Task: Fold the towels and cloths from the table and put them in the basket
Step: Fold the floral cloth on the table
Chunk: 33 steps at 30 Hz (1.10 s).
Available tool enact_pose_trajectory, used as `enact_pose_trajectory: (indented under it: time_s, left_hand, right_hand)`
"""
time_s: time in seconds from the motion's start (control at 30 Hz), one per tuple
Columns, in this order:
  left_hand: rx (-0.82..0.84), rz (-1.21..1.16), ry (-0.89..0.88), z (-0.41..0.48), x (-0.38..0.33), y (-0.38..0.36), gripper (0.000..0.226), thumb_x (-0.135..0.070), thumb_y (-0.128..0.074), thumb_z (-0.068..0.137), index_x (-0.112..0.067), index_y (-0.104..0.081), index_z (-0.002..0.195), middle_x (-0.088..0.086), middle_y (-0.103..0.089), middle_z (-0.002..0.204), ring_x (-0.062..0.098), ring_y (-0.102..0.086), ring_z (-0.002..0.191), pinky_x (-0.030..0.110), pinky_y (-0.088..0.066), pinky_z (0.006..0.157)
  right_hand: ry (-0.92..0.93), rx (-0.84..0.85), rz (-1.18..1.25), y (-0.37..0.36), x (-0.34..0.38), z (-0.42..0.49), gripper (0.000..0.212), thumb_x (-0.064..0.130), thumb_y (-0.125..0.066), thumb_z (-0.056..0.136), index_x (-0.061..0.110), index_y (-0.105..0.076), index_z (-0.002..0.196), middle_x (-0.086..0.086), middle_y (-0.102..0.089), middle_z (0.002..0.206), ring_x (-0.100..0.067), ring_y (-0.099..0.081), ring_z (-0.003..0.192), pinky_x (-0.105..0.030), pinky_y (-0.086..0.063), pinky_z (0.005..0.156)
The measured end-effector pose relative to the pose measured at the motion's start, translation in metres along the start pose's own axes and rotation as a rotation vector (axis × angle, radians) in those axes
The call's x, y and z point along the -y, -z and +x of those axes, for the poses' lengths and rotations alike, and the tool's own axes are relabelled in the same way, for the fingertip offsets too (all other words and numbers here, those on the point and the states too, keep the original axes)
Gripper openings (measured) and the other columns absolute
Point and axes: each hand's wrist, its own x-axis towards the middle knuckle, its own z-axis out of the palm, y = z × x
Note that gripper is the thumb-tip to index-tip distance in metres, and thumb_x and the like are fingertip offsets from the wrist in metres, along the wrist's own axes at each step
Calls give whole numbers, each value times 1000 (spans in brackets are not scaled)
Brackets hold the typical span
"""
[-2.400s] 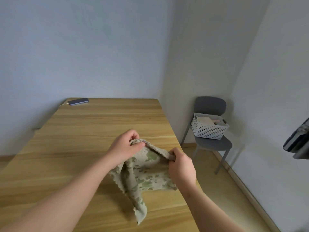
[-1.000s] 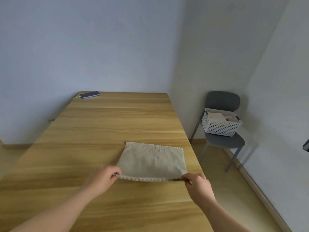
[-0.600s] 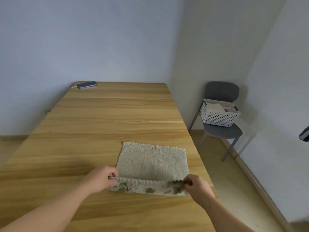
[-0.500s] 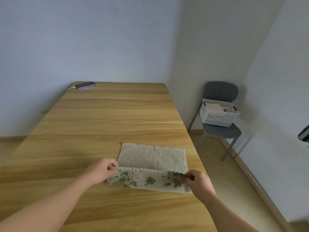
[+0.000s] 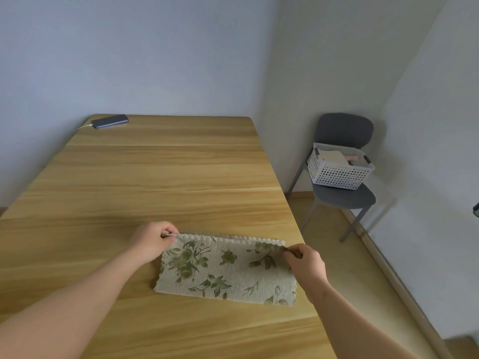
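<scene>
The floral cloth (image 5: 225, 270) lies flat on the wooden table (image 5: 155, 177), spanning the gap between your two hands, folded double with its green leaf print facing up. Its long axis runs from your left hand (image 5: 151, 240) across to your right hand (image 5: 307, 265), with the right end angled slightly nearer to you. The scalloped free edges point away from you; the smoother fold line points toward you.

Your left hand pinches the far left corner between the thumb and curled fingers. Your right hand pinches the far right corner in the same way, its other fingers tucked in. Neither hand holds anything else.

The white perforated basket (image 5: 337, 174) sits on a grey chair (image 5: 344, 130), off the table, well beyond and to the right of your right hand, with folded items inside. A phone (image 5: 110, 121) on a cable lies far beyond your left hand.
</scene>
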Motion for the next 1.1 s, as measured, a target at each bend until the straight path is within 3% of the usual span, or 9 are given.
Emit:
enact_pose_trajectory:
  time_s: [0.07,0.23,0.37,0.47,0.57,0.73,0.87,0.97,1.1]
  left_hand:
    - [8,0,24,12,3,-5,11,-20,-58,91,-28,-64,96,0,-63,119,25,-67,76,34,-53,71]
    - [16,7,52,39,12,-20,16,-19,-58,91,-24,-65,104,1,-61,122,15,-58,94,24,-44,75]
    - [-56,29,88,45,11,-35,32,-14,-58,90,-18,-57,121,4,-56,128,14,-57,94,19,-43,70]
    - [-150,116,66,36,3,-53,35,-12,-60,87,-18,-54,121,5,-51,125,11,-56,87,18,-46,71]
    - [-72,150,-15,23,-1,-75,26,-22,-58,89,-20,-56,115,0,-51,122,7,-56,89,16,-48,71]
    - [8,283,-119,-3,-2,-102,39,-39,-48,93,-31,-47,131,-8,-42,140,18,-37,129,33,-32,110]
    - [50,332,-131,-28,-3,-102,48,-43,-42,95,-34,-34,142,-13,-29,148,15,-27,136,34,-27,113]
    - [100,338,-136,-48,-4,-101,50,-44,-41,95,-34,-30,143,-15,-26,148,13,-24,137,32,-26,114]
    - [126,290,-120,-80,-10,-105,52,-43,-47,93,-33,-33,142,-13,-29,147,14,-25,136,32,-26,113]
  right_hand:
    - [-20,-5,-3,-4,1,14,12,22,-55,92,12,-61,90,2,-57,73,-13,-46,63,-25,-36,55]
    - [-53,-11,21,-16,2,44,20,23,-56,93,10,-52,78,0,-47,66,-15,-39,59,-27,-30,54]
    - [-78,23,46,-27,2,56,23,24,-51,95,16,-53,117,2,-59,99,-17,-51,73,-24,-39,55]
    - [-118,19,-21,-37,-6,55,47,26,-52,92,22,-39,137,-4,-49,132,-25,-54,104,-34,-50,79]
    - [-194,-11,-148,-44,-10,45,55,30,-57,89,21,-36,139,-10,-42,137,-31,-40,124,-44,-41,98]
    - [-322,34,-263,-51,-16,14,55,36,-59,88,13,-33,132,-11,-40,133,-32,-42,122,-45,-42,96]
    - [-404,70,-54,-48,-27,-5,40,26,-60,89,7,-36,115,-11,-55,106,-28,-57,94,-42,-53,80]
    - [-382,97,-58,-40,-37,-20,31,22,-61,88,7,-45,109,2,-50,78,-16,-53,71,-27,-45,60]
    - [-389,60,9,-31,-52,-43,33,18,-64,85,5,-50,111,2,-51,76,-16,-51,69,-26,-41,55]
